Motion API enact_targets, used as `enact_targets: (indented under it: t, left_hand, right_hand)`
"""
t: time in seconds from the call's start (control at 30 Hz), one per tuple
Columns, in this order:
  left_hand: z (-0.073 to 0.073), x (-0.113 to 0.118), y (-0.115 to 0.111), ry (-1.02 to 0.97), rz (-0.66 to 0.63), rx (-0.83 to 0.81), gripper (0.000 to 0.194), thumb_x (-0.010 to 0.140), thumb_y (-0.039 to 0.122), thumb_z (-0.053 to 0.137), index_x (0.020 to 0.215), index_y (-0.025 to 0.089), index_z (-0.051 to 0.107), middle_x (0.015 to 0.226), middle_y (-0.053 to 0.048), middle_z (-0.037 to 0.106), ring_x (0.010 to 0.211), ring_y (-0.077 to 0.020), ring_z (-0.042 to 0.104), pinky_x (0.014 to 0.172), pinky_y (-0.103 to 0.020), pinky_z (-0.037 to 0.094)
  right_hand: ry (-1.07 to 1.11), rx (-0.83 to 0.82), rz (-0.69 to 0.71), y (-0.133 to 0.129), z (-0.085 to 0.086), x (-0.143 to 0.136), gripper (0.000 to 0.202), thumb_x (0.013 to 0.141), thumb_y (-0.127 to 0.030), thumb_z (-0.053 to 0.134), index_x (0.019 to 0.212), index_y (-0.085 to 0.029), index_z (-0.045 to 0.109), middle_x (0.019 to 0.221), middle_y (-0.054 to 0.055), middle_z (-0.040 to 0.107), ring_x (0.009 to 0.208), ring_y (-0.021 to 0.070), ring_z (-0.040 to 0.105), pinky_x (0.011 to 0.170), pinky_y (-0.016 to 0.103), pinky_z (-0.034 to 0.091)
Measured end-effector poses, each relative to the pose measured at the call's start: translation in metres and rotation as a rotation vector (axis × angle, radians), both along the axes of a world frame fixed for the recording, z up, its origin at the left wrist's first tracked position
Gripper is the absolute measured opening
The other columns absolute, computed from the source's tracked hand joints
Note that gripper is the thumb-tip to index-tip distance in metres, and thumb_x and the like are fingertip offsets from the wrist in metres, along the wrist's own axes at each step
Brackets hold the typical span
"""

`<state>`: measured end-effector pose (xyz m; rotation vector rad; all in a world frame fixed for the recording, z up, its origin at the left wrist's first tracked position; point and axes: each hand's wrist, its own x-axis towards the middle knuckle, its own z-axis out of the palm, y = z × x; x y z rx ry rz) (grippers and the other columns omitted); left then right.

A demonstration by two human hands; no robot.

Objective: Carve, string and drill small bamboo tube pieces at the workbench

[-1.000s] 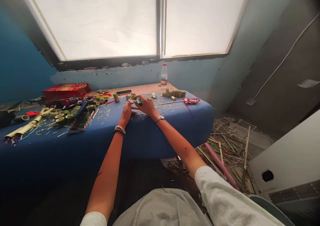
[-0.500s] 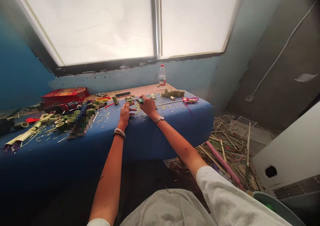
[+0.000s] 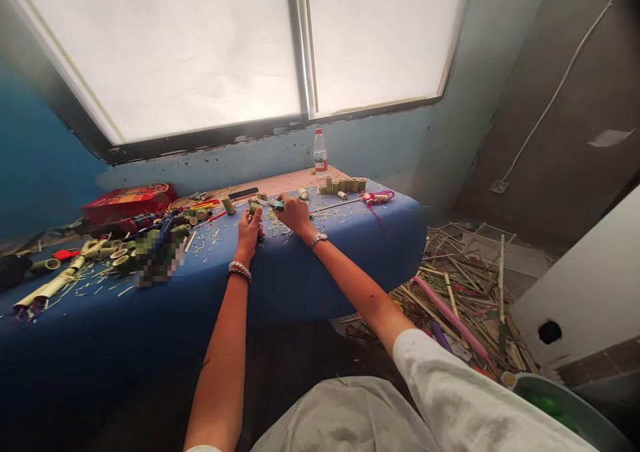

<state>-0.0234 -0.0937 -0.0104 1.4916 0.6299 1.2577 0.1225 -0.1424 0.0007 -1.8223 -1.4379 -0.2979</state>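
Observation:
My left hand (image 3: 248,233) is closed around a short piece of bamboo tube (image 3: 254,208), held just above the table's blue cover. A knife with a dark green handle (image 3: 279,205) is gripped in my right hand (image 3: 296,215). Its blade (image 3: 264,203) points left and lies at the bamboo piece; whether it cuts in cannot be made out. Pale bamboo shavings (image 3: 280,225) litter the cover beneath both hands. Another short bamboo tube (image 3: 229,205) stands tilted to the left of my left hand.
Several short bamboo tubes (image 3: 342,185) stand in a row at the back right, near a plastic bottle (image 3: 321,152). A pink cord bundle (image 3: 377,197) lies by the right edge. At left are a red box (image 3: 130,202) and long bamboo pieces (image 3: 60,279). Bamboo scraps (image 3: 465,285) cover the floor.
The fingers of my left hand have closed in around the bamboo piece, where they were spread before. My right hand keeps the knife beside it. The view has shifted slightly.

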Motion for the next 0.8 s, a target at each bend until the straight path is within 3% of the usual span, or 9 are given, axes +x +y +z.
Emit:
enact_targets:
  t: [0.17,0.43,0.63,0.8]
  left_hand:
    - [-0.0001,-0.0019,-0.0007,-0.010,0.022,0.021,0.046,0.079,0.060,0.077,0.086,0.022,0.053,0.062,0.009,0.040,0.046,-0.0061,0.038,0.041,-0.017,0.042]
    - [0.0055,-0.0022,-0.0067,0.014,-0.003,-0.033,0.034,0.088,0.053,0.065,0.081,0.022,0.054,0.057,0.008,0.035,0.045,-0.0087,0.037,0.042,-0.019,0.041]
    - [0.0050,-0.0024,-0.0070,-0.014,0.003,-0.084,0.026,0.095,0.043,0.051,0.082,0.021,0.055,0.062,0.003,0.048,0.049,-0.0102,0.045,0.044,-0.019,0.044]
    - [0.0027,-0.0038,-0.0015,-0.021,0.060,-0.025,0.023,0.092,0.045,0.059,0.091,0.022,0.055,0.083,-0.001,0.061,0.062,-0.0115,0.060,0.047,-0.019,0.047]
  right_hand:
    - [-0.003,0.058,0.058,-0.0018,-0.0015,0.0025,0.025,0.098,-0.033,0.061,0.119,-0.021,0.067,0.095,0.008,0.078,0.094,0.0262,0.073,0.077,0.029,0.046]
    - [-0.126,0.057,0.304,-0.0085,-0.0027,0.0004,0.031,0.094,-0.030,0.065,0.124,-0.024,0.067,0.091,0.003,0.078,0.089,0.0223,0.073,0.074,0.025,0.044]
    - [-0.128,0.046,0.306,-0.0081,-0.0021,0.0001,0.029,0.097,-0.031,0.063,0.125,-0.027,0.070,0.089,0.002,0.078,0.089,0.0217,0.074,0.074,0.024,0.044]
    - [-0.103,0.037,0.271,-0.0081,-0.0008,-0.0007,0.032,0.098,-0.031,0.063,0.129,-0.027,0.068,0.094,0.003,0.079,0.093,0.0219,0.075,0.079,0.025,0.046]
